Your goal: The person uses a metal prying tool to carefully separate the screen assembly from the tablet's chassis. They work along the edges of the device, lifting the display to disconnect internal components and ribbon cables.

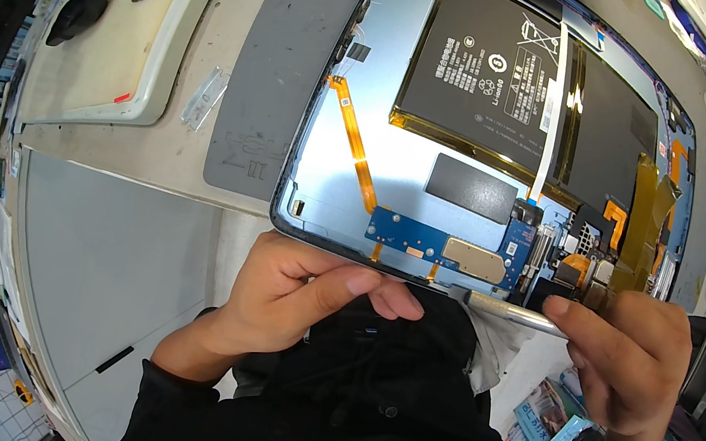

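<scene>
"How's the left grip (290, 294)?"
"Ahead of the torso (371, 399), to its left: thumb (340, 291) extended, fingers (399, 299) partly curled."
"And the right grip (632, 352)?"
"Ahead of the torso's right side, bent in a pinch."

On the dark battery (487, 75) of the opened tablet (408, 165), we record white printed lines, a framed text block (529, 87), a crossed-out wheeled-bin sign (540, 35) and small round marks. We find small white labels on the orange ribbon cable (355, 147) and blue circuit board (508, 264). The pale strip (561, 60) bears a label. We note faint outlined marks on the grey mat (274, 51) and large characters on a blue packet (546, 412).
</scene>
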Action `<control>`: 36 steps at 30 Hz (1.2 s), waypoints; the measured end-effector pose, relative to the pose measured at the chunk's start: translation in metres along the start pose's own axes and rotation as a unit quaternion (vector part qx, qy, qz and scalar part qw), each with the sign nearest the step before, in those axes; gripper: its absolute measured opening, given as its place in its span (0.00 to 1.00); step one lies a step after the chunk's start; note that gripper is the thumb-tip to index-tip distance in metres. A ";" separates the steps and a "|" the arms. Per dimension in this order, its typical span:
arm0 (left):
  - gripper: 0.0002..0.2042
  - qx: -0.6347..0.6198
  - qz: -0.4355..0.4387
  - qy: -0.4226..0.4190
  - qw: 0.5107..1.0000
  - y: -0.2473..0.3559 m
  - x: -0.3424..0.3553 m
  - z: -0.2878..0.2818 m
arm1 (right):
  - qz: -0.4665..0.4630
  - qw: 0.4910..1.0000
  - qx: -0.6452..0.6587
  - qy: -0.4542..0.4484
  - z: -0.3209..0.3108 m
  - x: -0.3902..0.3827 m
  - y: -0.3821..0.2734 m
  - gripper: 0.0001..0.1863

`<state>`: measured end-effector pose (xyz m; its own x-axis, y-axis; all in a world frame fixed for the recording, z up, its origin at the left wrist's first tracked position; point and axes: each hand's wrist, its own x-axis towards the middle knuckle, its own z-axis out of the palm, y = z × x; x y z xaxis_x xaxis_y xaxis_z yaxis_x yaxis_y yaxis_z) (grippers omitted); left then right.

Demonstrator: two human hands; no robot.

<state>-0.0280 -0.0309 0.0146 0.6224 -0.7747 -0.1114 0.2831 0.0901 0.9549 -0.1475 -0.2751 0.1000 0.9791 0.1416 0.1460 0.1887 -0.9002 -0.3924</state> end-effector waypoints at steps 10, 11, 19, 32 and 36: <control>0.20 0.007 0.007 0.000 1.000 -0.001 0.000 0.001 | -0.001 1.000 -0.015 -0.005 -0.002 -0.001 0.000 0.18; 0.20 0.007 0.005 0.002 1.000 0.000 0.000 0.001 | -0.001 1.000 -0.017 -0.004 -0.002 0.000 -0.001 0.18; 0.20 -0.008 0.002 0.008 1.000 -0.001 0.000 0.002 | -0.010 1.000 -0.024 0.001 -0.007 0.000 0.000 0.18; 0.18 -0.001 0.005 -0.005 1.000 0.001 0.001 0.001 | -0.024 1.000 -0.008 -0.014 -0.004 0.009 0.000 0.17; 0.17 0.000 0.003 -0.022 1.000 0.001 0.001 -0.002 | -0.026 0.999 -0.015 -0.031 -0.004 0.013 -0.002 0.18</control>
<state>-0.0259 -0.0303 0.0149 0.5920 -0.8005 -0.0937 0.2801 0.0954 0.9552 -0.1356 -0.2727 0.1065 0.9710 0.2127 0.1087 0.2379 -0.9029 -0.3580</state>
